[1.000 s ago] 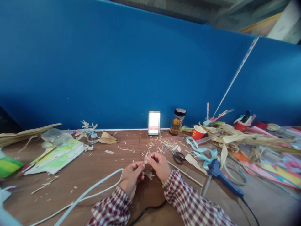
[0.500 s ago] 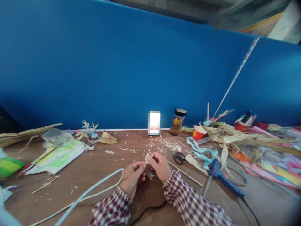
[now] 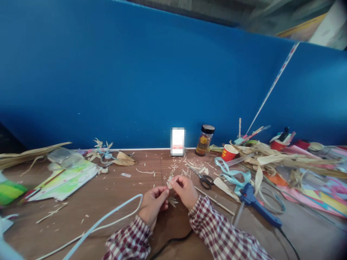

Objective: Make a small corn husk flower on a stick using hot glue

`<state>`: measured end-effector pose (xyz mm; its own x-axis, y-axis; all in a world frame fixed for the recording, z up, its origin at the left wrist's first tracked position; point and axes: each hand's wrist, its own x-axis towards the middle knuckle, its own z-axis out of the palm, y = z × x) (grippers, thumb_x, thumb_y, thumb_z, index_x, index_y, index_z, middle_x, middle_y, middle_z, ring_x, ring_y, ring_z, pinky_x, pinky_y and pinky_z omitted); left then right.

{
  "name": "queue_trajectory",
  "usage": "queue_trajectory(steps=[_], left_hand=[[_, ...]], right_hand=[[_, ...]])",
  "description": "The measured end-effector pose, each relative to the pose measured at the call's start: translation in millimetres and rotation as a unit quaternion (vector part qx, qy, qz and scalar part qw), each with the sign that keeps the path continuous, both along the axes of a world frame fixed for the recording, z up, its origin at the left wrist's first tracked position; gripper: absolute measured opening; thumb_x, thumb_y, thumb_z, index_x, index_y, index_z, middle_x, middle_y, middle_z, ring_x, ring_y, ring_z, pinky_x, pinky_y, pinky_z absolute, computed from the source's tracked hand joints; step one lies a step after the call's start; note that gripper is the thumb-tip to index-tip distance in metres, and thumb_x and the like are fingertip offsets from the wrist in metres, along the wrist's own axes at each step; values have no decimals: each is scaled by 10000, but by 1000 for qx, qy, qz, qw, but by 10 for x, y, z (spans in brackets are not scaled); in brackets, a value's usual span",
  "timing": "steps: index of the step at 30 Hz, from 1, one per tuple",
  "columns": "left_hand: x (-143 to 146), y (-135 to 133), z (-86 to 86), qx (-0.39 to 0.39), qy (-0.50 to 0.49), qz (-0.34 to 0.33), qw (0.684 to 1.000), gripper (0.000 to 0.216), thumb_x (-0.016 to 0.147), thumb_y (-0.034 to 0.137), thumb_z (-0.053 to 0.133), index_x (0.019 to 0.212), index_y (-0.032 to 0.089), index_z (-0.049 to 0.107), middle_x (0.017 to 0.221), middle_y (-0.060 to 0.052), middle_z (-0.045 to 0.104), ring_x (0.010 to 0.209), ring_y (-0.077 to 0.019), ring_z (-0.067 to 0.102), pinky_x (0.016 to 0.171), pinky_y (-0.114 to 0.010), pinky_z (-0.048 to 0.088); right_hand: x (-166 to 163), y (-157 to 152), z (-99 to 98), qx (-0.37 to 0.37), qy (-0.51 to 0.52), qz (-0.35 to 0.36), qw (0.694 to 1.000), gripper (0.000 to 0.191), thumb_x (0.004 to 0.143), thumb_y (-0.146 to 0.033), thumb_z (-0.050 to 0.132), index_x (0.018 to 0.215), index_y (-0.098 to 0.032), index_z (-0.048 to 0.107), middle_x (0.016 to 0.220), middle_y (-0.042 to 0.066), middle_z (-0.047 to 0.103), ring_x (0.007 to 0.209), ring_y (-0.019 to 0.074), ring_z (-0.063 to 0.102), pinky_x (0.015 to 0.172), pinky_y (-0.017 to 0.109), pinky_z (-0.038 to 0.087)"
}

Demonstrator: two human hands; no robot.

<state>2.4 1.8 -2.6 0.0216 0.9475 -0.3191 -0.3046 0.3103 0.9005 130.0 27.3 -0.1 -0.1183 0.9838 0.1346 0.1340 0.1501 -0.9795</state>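
My left hand point(image 3: 155, 203) and my right hand point(image 3: 184, 190) meet above the brown table, fingertips pinched close together. Between them is a small pale piece of dried husk point(image 3: 172, 200), its pointed ends showing below the fingers. Most of the piece is hidden by my fingers. Just beyond my right hand lies a pair of black-handled scissors point(image 3: 206, 181), with thin husk scraps point(image 3: 176, 169) scattered beside the blades. A thin stick point(image 3: 215, 201) rests on the table to the right of my right hand.
On the right are a blue glue gun point(image 3: 260, 207), light-blue ribbon point(image 3: 233, 175), a red paper cup point(image 3: 229, 153) and piled husks point(image 3: 287, 160). A lidded jar point(image 3: 205, 141) stands near the blue partition point(image 3: 151, 72). A painted sheet point(image 3: 67, 180) and white cable point(image 3: 108, 215) are left.
Hardly anything differs. Both hands keep their pinch on the husk piece, with only a very slight shift of the fingers and right wrist.
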Motion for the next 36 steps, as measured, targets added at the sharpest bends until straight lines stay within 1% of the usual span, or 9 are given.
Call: queue_trajectory(steps=[6, 11, 15, 21, 25, 32, 36], left_hand=[[7, 3, -31, 7, 6, 7, 1000, 299, 517, 346, 723, 670, 118, 604, 473, 48, 525, 397, -33, 449, 363, -129, 399], [-7, 19, -26, -2, -32, 22, 999, 264, 526, 312, 724, 666, 123, 604, 510, 35, 557, 405, -27, 454, 369, -119, 394], [-17, 26, 6, -14, -52, 35, 998, 237, 541, 289, 718, 669, 123, 607, 514, 32, 566, 405, -25, 458, 375, -112, 396], [-13, 23, 16, -18, -61, 35, 997, 232, 537, 276, 727, 655, 112, 611, 511, 25, 564, 394, -23, 455, 368, -114, 395], [-19, 25, -1, -18, -63, 30, 997, 243, 542, 282, 727, 664, 109, 609, 514, 23, 564, 399, -22, 457, 372, -114, 402], [-24, 29, -9, -15, -60, 22, 998, 243, 534, 284, 731, 650, 106, 613, 505, 21, 565, 394, -26, 457, 366, -120, 401], [-13, 22, 14, -17, -58, 30, 998, 230, 526, 275, 732, 637, 115, 609, 497, 28, 557, 393, -27, 457, 371, -123, 400]], right_hand=[[7, -12, -22, 22, -34, -2, 999, 227, 758, -365, 516, 718, -149, 571, 570, -22, 508, 495, 81, 447, 465, 190, 363], [-4, -5, -34, 1, -13, 5, 1000, 266, 751, -400, 518, 760, -142, 581, 553, -25, 503, 460, 75, 432, 439, 189, 360], [-12, -20, -23, -1, -7, 5, 1000, 242, 736, -390, 539, 745, -149, 567, 546, -27, 504, 474, 81, 443, 446, 189, 362], [-13, -48, 19, 23, -16, -1, 1000, 210, 743, -372, 534, 714, -165, 556, 559, -23, 514, 504, 94, 455, 475, 202, 366], [-20, -50, 17, 21, -14, -5, 1000, 196, 746, -360, 534, 728, -168, 566, 572, -19, 529, 518, 101, 472, 494, 211, 370], [-20, -48, 17, 33, -30, -25, 999, 219, 733, -373, 543, 694, -161, 580, 544, -31, 503, 496, 88, 429, 482, 205, 342], [-16, -51, 28, 40, -43, -31, 998, 223, 731, -372, 544, 687, -157, 580, 541, -28, 502, 497, 88, 424, 476, 202, 336]])
